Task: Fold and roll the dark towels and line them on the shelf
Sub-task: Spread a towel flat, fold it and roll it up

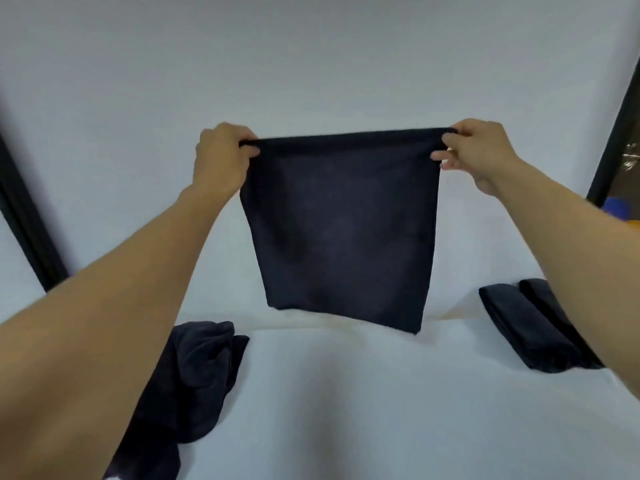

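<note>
Far left: a black upright post [31, 220] borders the white shelf [346, 393]. Lower left: a loose heap of dark towels [194, 368] lies crumpled on the shelf, partly hidden by the left forearm. Left hand [221, 157]: fingers curled, pinching the upper left corner of the held towel [343, 230]. That towel hangs flat in the air at centre, top edge stretched level between both hands (its lower edge appears clear of the shelf). Right hand [481, 150]: fingers gripping the upper right corner. Right: two rolled towels [530, 327] lie side by side, touching, on the shelf. Far right: a second black post [613, 133], with a blue object [616, 206] beyond.
</note>
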A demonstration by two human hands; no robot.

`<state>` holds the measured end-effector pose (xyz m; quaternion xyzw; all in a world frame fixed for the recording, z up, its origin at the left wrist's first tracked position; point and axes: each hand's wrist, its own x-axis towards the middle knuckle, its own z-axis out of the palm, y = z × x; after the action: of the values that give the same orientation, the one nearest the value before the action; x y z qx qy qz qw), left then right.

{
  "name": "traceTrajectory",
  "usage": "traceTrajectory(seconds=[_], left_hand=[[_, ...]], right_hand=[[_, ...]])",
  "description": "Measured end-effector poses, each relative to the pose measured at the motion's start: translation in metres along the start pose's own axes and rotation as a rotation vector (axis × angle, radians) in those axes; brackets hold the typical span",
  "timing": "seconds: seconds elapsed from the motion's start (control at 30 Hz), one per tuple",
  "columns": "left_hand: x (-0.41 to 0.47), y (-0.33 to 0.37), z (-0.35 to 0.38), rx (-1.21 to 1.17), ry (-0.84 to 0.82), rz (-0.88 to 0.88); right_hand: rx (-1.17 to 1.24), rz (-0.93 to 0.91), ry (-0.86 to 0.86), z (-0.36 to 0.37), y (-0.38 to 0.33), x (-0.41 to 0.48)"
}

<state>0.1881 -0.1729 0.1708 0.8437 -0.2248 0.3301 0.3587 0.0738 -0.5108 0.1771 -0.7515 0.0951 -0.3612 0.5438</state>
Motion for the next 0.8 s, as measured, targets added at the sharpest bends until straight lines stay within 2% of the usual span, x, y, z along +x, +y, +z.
traceTrajectory(seconds=[0.1, 0.2, 0.27, 0.4, 0.5, 0.6, 0.8], left_hand=[[0.013, 0.01, -0.015, -0.298, 0.031, -0.043], [-0.009, 0.012, -0.028, -0.399, 0.012, -0.058], [-0.047, 0.014, -0.04, -0.422, -0.059, -0.05], [-0.157, -0.004, -0.054, -0.293, -0.32, -0.028], [-0.244, -0.029, -0.047, -0.131, -0.586, 0.014], [-0.309, -0.051, -0.037, -0.141, -0.831, -0.075], [-0.348, -0.061, -0.052, -0.208, -1.067, -0.191]], right_hand=[[0.095, -0.056, -0.01, 0.0, -0.01, 0.009], [0.155, -0.09, -0.012, -0.007, -0.014, -0.015], [0.155, -0.086, -0.035, -0.019, -0.006, -0.052], [-0.013, -0.015, -0.214, -0.051, 0.044, -0.147], [-0.155, 0.141, -0.385, -0.069, 0.088, -0.225], [-0.374, 0.305, -0.569, -0.072, 0.119, -0.282], [-0.489, 0.516, -0.805, -0.082, 0.12, -0.329]])
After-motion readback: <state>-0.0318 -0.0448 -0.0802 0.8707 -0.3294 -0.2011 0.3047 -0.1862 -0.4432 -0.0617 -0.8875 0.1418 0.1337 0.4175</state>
